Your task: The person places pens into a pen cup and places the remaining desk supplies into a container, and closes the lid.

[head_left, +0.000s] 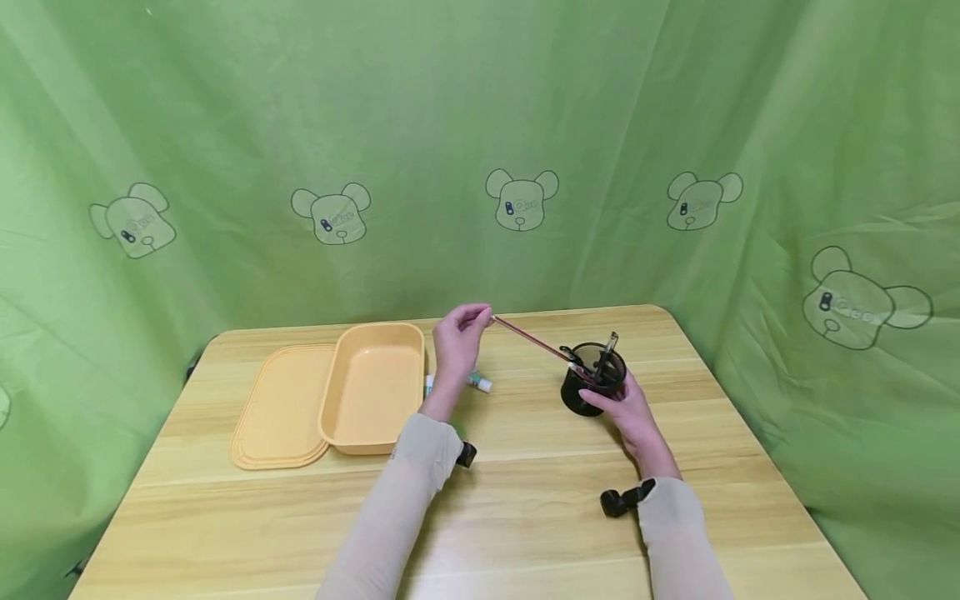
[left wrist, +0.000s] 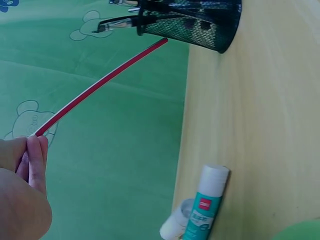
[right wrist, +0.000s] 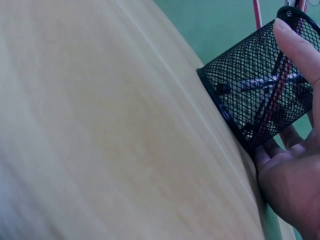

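My left hand (head_left: 459, 337) pinches one end of a slim red pencil (head_left: 529, 337) between thumb and fingertips. The pencil slants down to the right, its far end at the rim of a black mesh pen holder (right wrist: 245, 65) in the head view. Around the side of that holder my right hand (head_left: 628, 412) curls, thumb near the rim. Several pens, one with a dark clip (left wrist: 117, 23), poke out of its mouth; more show through the mesh in the right wrist view.
Two white-and-teal glue sticks (left wrist: 204, 207) lie behind my left wrist, beside a yellow-orange box (head_left: 372, 400). Its flat lid (head_left: 281, 408) lies to the left, against the box. Part of a green thing (left wrist: 302, 231) shows near my left sleeve. Green curtain (head_left: 480, 100) surrounds the wooden table (head_left: 525, 517).
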